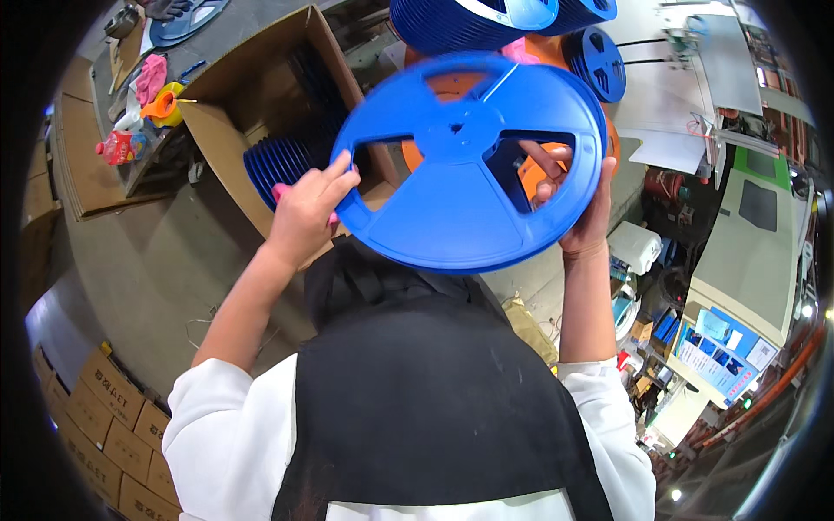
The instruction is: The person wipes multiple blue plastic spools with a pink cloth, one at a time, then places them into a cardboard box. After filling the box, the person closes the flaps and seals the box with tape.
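A large blue plastic reel (426, 213) with cut-out windows hangs tilted in front of my chest. My right hand (580, 204) grips its right rim, with fingers showing through the right-hand window. At the left rim, my left hand (306, 207) is closed, its fingertips against the edge. Bits of a slim pink object (280, 192) stick out on either side of that hand; its kind is hidden by the fingers. Just beyond, an open cardboard box (208, 152) contains a row of blue reels (271, 167) standing on edge.
Stacked blue reels (452, 39) stand at the far side, by an orange surface (530, 174) partly hidden behind the held reel. A grey table (252, 22) at far left bears pink gloves (151, 78). Cartons (113, 391) are piled at lower left; a pale machine (747, 243) stands right.
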`<state>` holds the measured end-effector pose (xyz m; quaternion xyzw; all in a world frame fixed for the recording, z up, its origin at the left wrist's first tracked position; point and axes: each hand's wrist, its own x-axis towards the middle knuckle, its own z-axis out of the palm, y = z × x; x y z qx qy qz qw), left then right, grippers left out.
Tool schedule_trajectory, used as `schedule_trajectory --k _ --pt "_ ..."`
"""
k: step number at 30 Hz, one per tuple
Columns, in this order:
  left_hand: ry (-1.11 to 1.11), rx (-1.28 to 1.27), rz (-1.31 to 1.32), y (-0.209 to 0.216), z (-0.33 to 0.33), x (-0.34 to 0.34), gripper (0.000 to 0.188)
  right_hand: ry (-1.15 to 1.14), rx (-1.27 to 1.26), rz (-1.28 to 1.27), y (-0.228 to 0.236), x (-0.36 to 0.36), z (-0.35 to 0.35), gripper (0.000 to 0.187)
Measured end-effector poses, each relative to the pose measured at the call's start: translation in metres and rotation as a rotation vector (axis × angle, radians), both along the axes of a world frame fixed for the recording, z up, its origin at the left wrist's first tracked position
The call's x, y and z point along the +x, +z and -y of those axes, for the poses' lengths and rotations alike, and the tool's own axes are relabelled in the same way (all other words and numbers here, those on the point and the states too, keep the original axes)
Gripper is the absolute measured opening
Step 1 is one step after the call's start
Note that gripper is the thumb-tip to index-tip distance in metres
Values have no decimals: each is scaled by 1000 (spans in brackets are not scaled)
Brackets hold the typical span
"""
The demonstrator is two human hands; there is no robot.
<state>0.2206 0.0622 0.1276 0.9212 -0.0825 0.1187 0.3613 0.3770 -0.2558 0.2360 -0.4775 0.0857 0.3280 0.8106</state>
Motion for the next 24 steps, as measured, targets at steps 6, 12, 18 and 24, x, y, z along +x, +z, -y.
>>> schedule_trajectory --k 6,12,18,24 --pt "114 -1600 -733 -11 13 -47 28 67 -345 6 -6 6 22 48" --pt "123 -1940 -789 -17 10 -67 32 93 -812 7 -19 -21 31 43" --pt "151 -2006 -716 -22 2 -73 30 -104 -779 -80 -23 -28 39 61" --pt "409 -1738 -642 -31 1 -70 27 -287 -520 -119 -25 -35 32 56"
